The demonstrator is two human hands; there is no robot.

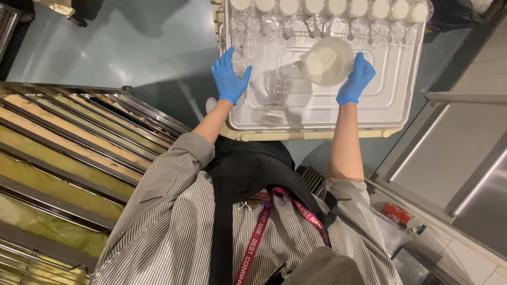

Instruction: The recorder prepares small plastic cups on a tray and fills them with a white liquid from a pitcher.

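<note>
Left hand: the left hand (230,79), in a blue glove, is raised at the left edge of the tray, fingers spread and curved around a small clear cup (240,62); the forearm is bare, running up from a rolled striped sleeve.
Right hand: the right hand (357,79), also blue-gloved, grips the right side of a pale jug (328,62), fingers wrapped round its wall; forearm nearly straight, reaching far from the body.
Jug: tilted, mouth facing the camera, white liquid inside, spout pointing left; it sits over the far middle of the tray.
Tray: a grey-white plastic tray (391,100) with a raised moulded rim, resting on a cream-coloured base, directly ahead of the person.
Filled cups: a row of clear cups (327,7) with white contents along the far edge of the tray.
Empty cups: a second row of clear cups (296,29) just nearer, apparently unfilled; one clear glass (277,95) stands alone mid-tray.
Rack: a metal rack (63,158) of yellow-brown trays at the left, near side.
Counter: a steel counter (454,158) at the right.
Package: a small red package (397,213) at near right, below the counter edge.
Lanyard: a red lanyard (259,237) with white lettering over the striped shirt and black apron.
</note>
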